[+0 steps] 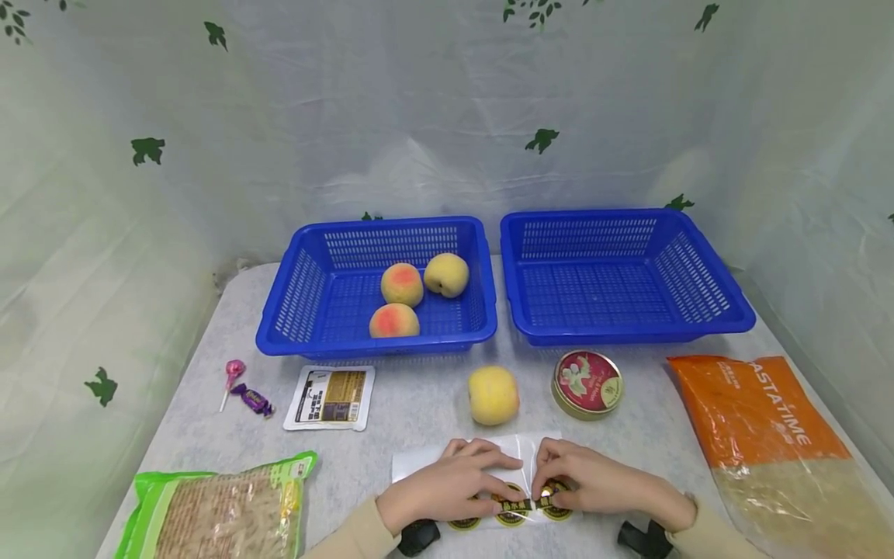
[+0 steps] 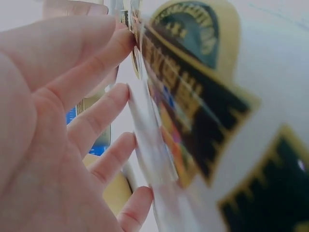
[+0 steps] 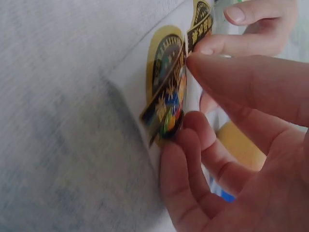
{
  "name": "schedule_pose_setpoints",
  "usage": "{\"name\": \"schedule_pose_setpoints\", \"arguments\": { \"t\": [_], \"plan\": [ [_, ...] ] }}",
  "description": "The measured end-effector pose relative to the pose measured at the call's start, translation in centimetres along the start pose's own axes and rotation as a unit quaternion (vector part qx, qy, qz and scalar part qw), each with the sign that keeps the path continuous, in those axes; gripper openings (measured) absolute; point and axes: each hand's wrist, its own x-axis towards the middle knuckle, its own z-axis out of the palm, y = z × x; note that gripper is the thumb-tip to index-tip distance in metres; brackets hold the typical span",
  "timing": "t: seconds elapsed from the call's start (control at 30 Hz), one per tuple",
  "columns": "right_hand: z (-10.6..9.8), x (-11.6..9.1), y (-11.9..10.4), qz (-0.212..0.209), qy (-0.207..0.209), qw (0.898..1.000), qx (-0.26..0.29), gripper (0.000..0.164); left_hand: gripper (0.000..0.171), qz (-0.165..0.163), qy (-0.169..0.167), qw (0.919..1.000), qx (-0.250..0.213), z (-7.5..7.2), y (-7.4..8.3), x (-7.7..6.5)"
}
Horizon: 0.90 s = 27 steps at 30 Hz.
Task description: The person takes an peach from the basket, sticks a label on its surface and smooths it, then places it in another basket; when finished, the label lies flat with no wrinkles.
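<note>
A white sheet of glossy stickers (image 1: pixel 419 460) lies at the front middle, with round black-and-gold labels along its near side. My left hand (image 1: pixel 457 485) rests across it, fingers spread and fairly straight, the fingertips pressing its surface in the left wrist view. My right hand (image 1: pixel 594 480) has curled fingers and pinches at a sticker (image 3: pixel 166 72) beside a narrow raised edge. In the right wrist view the thumb tip meets that edge, and the other fingers bend against the sheet's lower part. Just beyond the hands sits a yellow peach (image 1: pixel 493 396).
A blue basket (image 1: pixel 377 347) with several peaches stands back left, another blue basket (image 1: pixel 635 335) back right. Around lie a round red tin (image 1: pixel 587 383), an orange-topped bag (image 1: pixel 782 442), a green-edged bag (image 1: pixel 223 508), a white packet (image 1: pixel 330 397), a lollipop (image 1: pixel 234 369) and a purple candy (image 1: pixel 253 400).
</note>
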Motion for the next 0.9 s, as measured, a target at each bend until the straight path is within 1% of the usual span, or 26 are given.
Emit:
{"name": "schedule_pose_setpoints", "arguments": {
  "t": [0.1,0.2,0.27,0.33,0.53,0.7,0.8,0.9],
  "plan": [
    [0.2,-0.1,-0.1,-0.016,0.013,1.0,-0.019,0.02,0.031,-0.001,-0.001,1.0,0.001,-0.1,0.2,0.0],
    [0.1,-0.3,0.1,-0.013,0.014,1.0,-0.002,0.021,0.031,-0.003,-0.003,1.0,-0.004,-0.2,0.3,0.0],
    [0.0,-0.5,0.3,-0.007,0.01,1.0,0.018,0.025,0.031,-0.003,-0.003,1.0,-0.006,-0.2,0.3,-0.1],
    [-0.2,-0.7,0.2,-0.001,0.003,1.0,0.023,0.029,0.032,-0.005,-0.004,0.9999,-0.011,-0.3,0.2,-0.1],
    [-0.1,-0.7,-0.6,-0.036,0.012,0.999,-0.025,0.029,0.031,-0.013,-0.008,0.9996,-0.024,-0.4,0.3,-0.1],
    [0.1,-0.3,-0.9,-0.054,0.025,0.998,-0.036,0.025,0.031,-0.017,-0.008,0.9995,-0.024,-0.4,0.4,-0.1],
    [0.4,-0.1,-0.6,-0.06,0.025,0.998,-0.028,0.022,0.031,-0.015,-0.009,0.9996,-0.021,-0.4,0.4,0.0],
    [0.3,-0.1,-0.1,-0.049,0.015,0.999,0.0,0.021,0.032,-0.015,-0.011,0.9996,-0.02,-0.3,0.3,0.0]
  ]
}}
